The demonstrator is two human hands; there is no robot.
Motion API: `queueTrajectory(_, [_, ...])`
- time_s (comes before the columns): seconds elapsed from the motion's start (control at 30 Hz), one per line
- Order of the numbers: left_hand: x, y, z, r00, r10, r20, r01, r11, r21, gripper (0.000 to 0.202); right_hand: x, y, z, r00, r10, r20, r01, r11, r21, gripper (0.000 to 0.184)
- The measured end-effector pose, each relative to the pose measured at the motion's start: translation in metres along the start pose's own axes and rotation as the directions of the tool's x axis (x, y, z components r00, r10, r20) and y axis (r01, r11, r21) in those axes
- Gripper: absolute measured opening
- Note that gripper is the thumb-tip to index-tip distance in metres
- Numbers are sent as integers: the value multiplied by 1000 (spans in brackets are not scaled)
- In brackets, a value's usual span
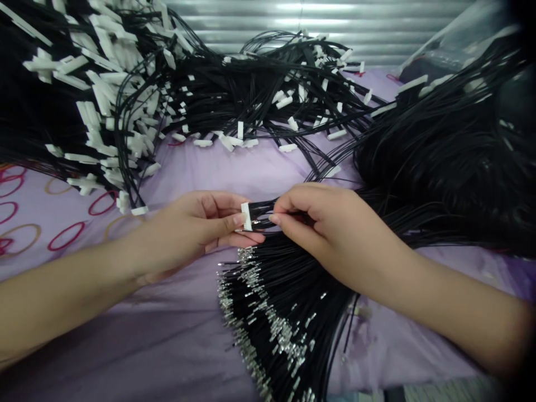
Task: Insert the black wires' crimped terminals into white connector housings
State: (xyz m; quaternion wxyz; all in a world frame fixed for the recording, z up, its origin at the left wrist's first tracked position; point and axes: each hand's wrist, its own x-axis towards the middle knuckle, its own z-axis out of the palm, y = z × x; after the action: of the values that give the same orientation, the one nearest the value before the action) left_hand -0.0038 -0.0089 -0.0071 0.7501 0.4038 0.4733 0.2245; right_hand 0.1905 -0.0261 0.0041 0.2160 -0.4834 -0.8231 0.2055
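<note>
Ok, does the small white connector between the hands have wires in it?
Yes: black wires run from the connector into the right hand.

Soft, even indoor light, shadows faint; bright horizontal glare streaks on the corrugated metal wall (268, 22); wide-angle bending and dark vignetting at right edge; black wire bundle (444, 156) there slightly soft.

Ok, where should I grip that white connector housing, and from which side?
Best pinch the white connector housing by its narrow ends, coming from the left: its wires leave the right side toward the right hand, leaving the left side wire-free.
</note>
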Motion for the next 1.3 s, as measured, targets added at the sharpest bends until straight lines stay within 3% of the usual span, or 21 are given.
queueTrajectory(0.27, [-2, -4, 2, 999, 42, -12, -42, 998, 43, 10, -1, 2, 6, 1000, 17, -25, -17, 1000, -1, 14])
queueTrajectory(0.73, [-1, -4, 7, 994, 59, -94, -52, 996, 72, 12, 3, -6, 19, 995, 94, 30, -93, 995, -24, 19])
queueTrajectory(0.87, [-1, -5, 7, 991, 92, -95, -85, 994, 75, 11, -1, -6, 11, 1000, -1, 26, 4, 994, -111, 17])
queueTrajectory(1.0, [-3, 2, 8, 979, 159, -128, -150, 985, 80, 13, -6, -7, -5, 965, -220, -141, 152, 913, -378, 20])
queueTrajectory(1.07, [-7, 9, 9, 966, 205, -161, -170, 963, 207, 19, -8, -7, -7, 960, -263, -96, 199, 881, -428, 23])
queueTrajectory(1.17, [-11, 17, 8, 928, 327, -181, -223, 873, 435, 22, -9, -6, 0, 967, -238, 93, 255, 872, -418, 21])
queueTrajectory(1.3, [-8, 17, 6, 932, 312, -183, -198, 864, 463, 23, -11, -4, 9, 971, -152, 185, 212, 904, -371, 21])
